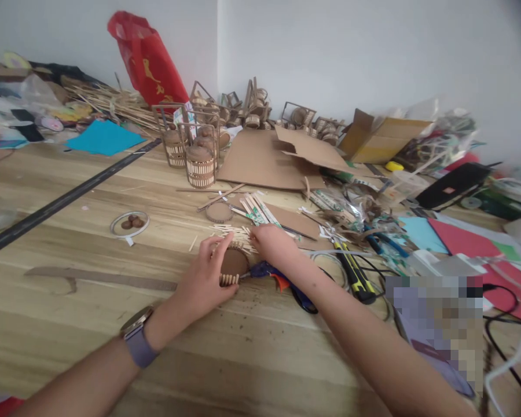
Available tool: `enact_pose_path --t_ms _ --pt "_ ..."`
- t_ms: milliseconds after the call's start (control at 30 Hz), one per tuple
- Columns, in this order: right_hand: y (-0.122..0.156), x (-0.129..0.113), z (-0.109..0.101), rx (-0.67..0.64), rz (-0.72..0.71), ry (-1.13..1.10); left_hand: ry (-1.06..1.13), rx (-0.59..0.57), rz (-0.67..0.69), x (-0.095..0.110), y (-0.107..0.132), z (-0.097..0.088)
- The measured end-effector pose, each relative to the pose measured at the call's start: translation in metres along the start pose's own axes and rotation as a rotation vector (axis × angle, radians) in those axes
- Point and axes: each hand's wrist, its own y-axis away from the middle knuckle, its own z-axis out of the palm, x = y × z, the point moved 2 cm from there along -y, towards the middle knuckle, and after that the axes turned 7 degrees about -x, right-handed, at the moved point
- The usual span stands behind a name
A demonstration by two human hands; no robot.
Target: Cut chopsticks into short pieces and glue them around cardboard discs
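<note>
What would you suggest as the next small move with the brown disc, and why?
Probably lift one short stick from the stick pile with the right hand and bring it to the brown disc. The left hand grips the disc, sticks line its near edge, and the right hand rests on the pile.

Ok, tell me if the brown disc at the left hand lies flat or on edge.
Flat: the disc shows its brown face upward, the left hand cupping it.

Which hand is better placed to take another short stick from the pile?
Likely the right hand: its fingers rest on the stick pile, while the left hand is occupied gripping the cardboard disc.
</note>
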Motion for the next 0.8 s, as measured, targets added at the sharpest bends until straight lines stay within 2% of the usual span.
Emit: enact_pose_path --t_ms 100,467,633,800 --pt "-0.013 -0.001 0.006 -0.036 0.019 0.023 -0.012 -0.003 0.005 0.0 0.0 0.0" --pt "-0.023 -0.006 0.01 -0.1 0.006 -0.006 -0.02 -0.034 -0.039 -0.001 0.001 -0.001" --pt "-0.016 -0.004 0.002 -0.026 0.022 -0.085 -0.037 -0.023 -0.009 -0.001 0.0 -0.001" --pt "0.013 -0.001 -0.011 0.111 -0.006 -0.229 -0.045 -0.031 -0.026 -0.002 0.0 -0.001"
